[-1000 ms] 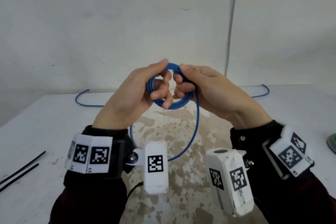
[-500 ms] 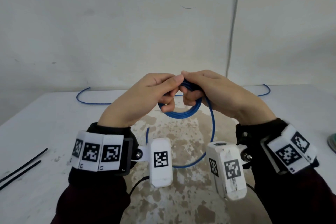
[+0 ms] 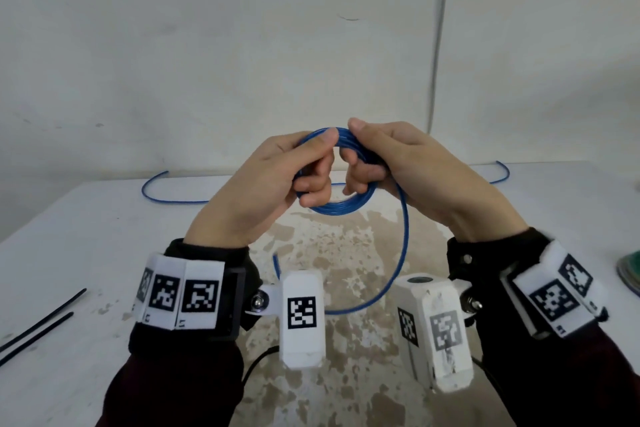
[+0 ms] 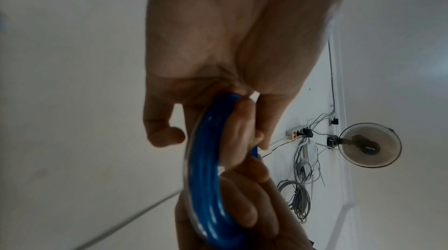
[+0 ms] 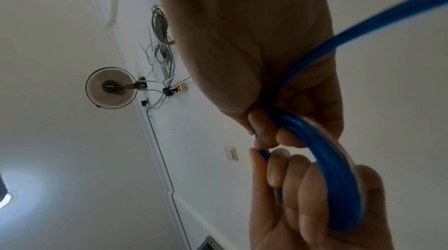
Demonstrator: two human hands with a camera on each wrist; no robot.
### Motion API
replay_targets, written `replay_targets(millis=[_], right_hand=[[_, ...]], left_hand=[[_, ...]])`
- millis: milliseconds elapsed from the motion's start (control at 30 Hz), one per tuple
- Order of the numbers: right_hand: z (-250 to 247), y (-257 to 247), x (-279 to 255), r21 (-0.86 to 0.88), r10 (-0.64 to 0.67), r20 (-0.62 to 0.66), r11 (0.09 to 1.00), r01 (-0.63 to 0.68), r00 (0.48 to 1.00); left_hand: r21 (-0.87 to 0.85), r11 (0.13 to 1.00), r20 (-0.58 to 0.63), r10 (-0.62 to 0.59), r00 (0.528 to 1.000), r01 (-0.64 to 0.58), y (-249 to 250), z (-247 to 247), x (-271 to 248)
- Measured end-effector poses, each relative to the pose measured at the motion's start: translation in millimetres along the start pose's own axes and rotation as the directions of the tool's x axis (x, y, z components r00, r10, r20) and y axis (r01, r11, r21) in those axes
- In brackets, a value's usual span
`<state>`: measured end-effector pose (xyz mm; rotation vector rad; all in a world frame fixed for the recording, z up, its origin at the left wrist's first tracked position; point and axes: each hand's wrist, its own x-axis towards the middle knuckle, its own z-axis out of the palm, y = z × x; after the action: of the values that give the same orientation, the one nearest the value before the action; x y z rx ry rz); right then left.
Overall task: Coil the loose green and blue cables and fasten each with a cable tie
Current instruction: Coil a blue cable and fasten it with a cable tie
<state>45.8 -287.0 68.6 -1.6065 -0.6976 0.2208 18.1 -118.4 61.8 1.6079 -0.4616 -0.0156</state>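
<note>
Fingers (image 3: 313,180) of the left hand (image 3: 256,191) curl round the left side of the blue coil (image 3: 346,210), and its thumb presses on top at 12 o'clock. The right hand (image 3: 412,170) does the same on the right side, with its fingers tucked through the ring and its thumb on top. The two thumbs almost touch. Both hands hold the coil up in the air above the table (image 3: 86,236).

From under the right hand one loose strand of the blue cable (image 3: 403,246) hangs down toward 6 o'clock, bends in a wide loop and comes back up behind the left wrist camera. More of the same cable lies on the far part of the table, with one curved bit at 10 o'clock and one at 2 o'clock from the hands.

Left wrist view: the coil (image 4: 206,177) looks like a thick blue band of many strands, squeezed between the fingers of both hands. Right wrist view: the coil (image 5: 334,177) goes through the curled fingers, and the loose strand runs off to 2 o'clock.

Two thin black ties (image 3: 38,326) lie side by side on the table at 8 o'clock, well apart from the hands. A bit of something green (image 3: 630,276) shows at the right edge, too cut off to tell what it is.
</note>
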Motion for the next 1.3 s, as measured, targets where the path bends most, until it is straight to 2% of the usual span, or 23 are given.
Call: replay_targets(millis=[100,233,300,400,500,633,733,800,833,967,1033,1133,1233,1300], right_hand=[[2.4,0.6,3.0,0.02,-0.007,-0.041,1.0,0.008,0.999],[1.3,-1.1,3.3,0.069,-0.02,-0.066,0.997,0.024,0.998],[1.1,-3.5,1.0,0.055,-0.041,-0.044,0.998,0.043,0.998],[4.5,-4.1,-1.2,-0.034,-0.04,0.01,0.999,0.04,0.999],[9.2,0.0,2.6,-0.002,-0.018,0.009,1.0,0.018,1.0],[8.8,0.7,7.9,0.133,-0.005,-0.032,0.991,0.009,0.999],[8.2,1.4,6.2,0.111,-0.032,-0.034,0.993,0.036,0.999],[8.9,2.3,5.0,0.003,-0.042,-0.024,0.999,0.042,0.999],[9.9,2.3,4.9,-0.018,-0.038,-0.023,0.999,0.037,0.999],[14.7,2.5,7.1,0.076,-0.048,-0.089,0.996,0.055,0.995],[14.4,2.9,9.0,0.15,-0.052,-0.07,0.987,0.062,0.996],[7.2,2.0,7.4,0.209,-0.051,0.004,0.977,0.049,0.999],[2.8,3.3,4.3,0.04,-0.05,0.019,0.998,0.05,0.999],[5.5,4.8,5.5,0.017,-0.034,-0.006,0.999,0.034,0.999]], left_hand=[[-0.011,0.999,-0.073,0.049,0.996,-0.05,0.5,1.0,0.5],[-0.11,0.988,-0.15,0.088,0.985,-0.105,1.1,5.7,3.0],[-0.117,0.991,-0.07,0.051,0.996,-0.059,3.2,4.1,2.0],[-0.029,0.999,0.084,-0.027,0.996,0.03,6.8,-1.0,-3.8],[0.026,1.0,0.004,-0.012,1.0,0.012,9.0,-4.8,-6.0],[-0.065,0.995,-0.135,0.061,0.989,-0.07,10.6,-4.8,-3.5],[-0.147,0.989,-0.077,-0.026,0.997,0.014,11.1,-1.2,-1.4],[-0.08,0.993,-0.01,-0.083,0.996,0.082,10.1,0.6,-1.9],[-0.034,0.996,-0.009,-0.079,0.997,0.079,9.4,0.9,-2.2],[-0.085,0.995,-0.173,0.041,0.984,-0.056,7.7,-1.1,-1.1],[-0.126,0.988,-0.222,0.061,0.973,-0.091,7.2,-0.4,1.0],[-0.142,0.989,-0.12,0.021,0.992,-0.038,6.7,-0.9,2.4],[-0.059,0.998,0.03,-0.035,0.999,0.037,4.6,-0.9,0.4],[-0.034,0.999,0.01,-0.034,0.999,0.034,2.9,-0.2,1.3]])
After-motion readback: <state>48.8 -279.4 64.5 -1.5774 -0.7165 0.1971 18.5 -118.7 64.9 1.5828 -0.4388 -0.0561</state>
